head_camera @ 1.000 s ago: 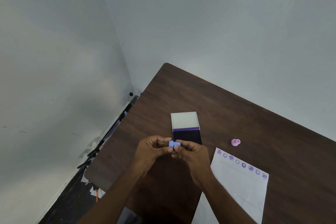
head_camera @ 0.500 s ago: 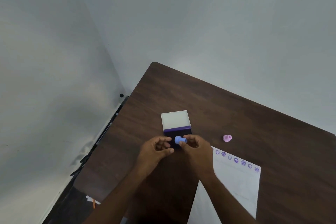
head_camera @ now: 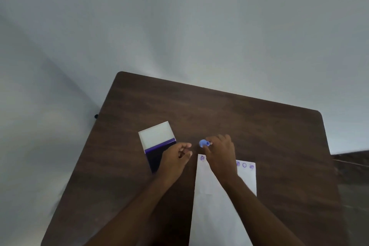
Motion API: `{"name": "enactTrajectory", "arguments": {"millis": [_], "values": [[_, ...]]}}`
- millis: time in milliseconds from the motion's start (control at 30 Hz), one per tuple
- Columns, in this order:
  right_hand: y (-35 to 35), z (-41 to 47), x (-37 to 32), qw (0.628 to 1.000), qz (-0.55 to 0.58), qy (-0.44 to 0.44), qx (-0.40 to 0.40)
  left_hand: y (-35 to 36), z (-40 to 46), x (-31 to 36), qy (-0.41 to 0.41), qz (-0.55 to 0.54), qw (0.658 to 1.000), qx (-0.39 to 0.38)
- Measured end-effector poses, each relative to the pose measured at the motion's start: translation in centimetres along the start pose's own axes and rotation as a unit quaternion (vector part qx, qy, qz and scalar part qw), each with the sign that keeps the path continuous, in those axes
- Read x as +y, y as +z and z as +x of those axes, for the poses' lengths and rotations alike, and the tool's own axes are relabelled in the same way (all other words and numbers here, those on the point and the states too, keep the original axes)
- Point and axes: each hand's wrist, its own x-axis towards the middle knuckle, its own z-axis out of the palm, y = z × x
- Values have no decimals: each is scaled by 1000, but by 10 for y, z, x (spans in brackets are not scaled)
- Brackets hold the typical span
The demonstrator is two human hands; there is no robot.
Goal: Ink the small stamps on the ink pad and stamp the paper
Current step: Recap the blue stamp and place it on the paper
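The right hand [head_camera: 219, 152] reaches forward over the top edge of the paper [head_camera: 215, 205], palm down, its fingertips pinching a small blue stamp [head_camera: 204, 143] that sits just past the paper's far left corner, above the bare tabletop [head_camera: 239, 118]; whether the stamp touches the wood cannot be told. The left hand [head_camera: 175, 158] hovers just to the left, fingers loosely curled with nothing in them, its wrist lying over the near part of the ink pad [head_camera: 157, 154]. The two hands are close but apart, with a narrow strip of dark wood between them. The ink pad's case lies open, its pale lid [head_camera: 156, 135] folded back toward the far side and a purple band where lid meets the dark pad. Beyond the hands the tabletop runs wide and bare to its rounded far corners, where it meets a grey wall [head_camera: 179, 26]. The paper is white, angled toward the viewer, with a row of small purple stamped marks [head_camera: 244, 165] along its top edge, partly hidden by the right hand.
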Motion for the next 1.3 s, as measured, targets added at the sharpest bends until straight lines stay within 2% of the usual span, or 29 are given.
{"name": "enactTrajectory", "arguments": {"millis": [133, 300, 567, 1000, 1133, 1233, 1300], "values": [[-1, 12, 8, 1000, -18, 5, 24, 14, 10, 6, 11, 34, 999, -2], [6, 24, 14, 999, -50, -14, -7, 25, 16, 4, -2, 81, 997, 6], [17, 30, 17, 993, -100, -42, -38, 27, 20, -1, 9, 79, 997, 8], [20, 25, 20, 997, -66, -4, -38, 33, 29, -8, 15, 98, 994, 35], [17, 20, 16, 1000, -7, -4, -25, 31, 27, -8, 14, 122, 991, 52], [6, 19, 12, 1000, 16, -23, -13, 18, 21, 7, 85, 144, 982, 89], [-10, 20, 9, 997, -10, -68, 25, 3, 21, 22, 188, 194, 955, 119]]}}
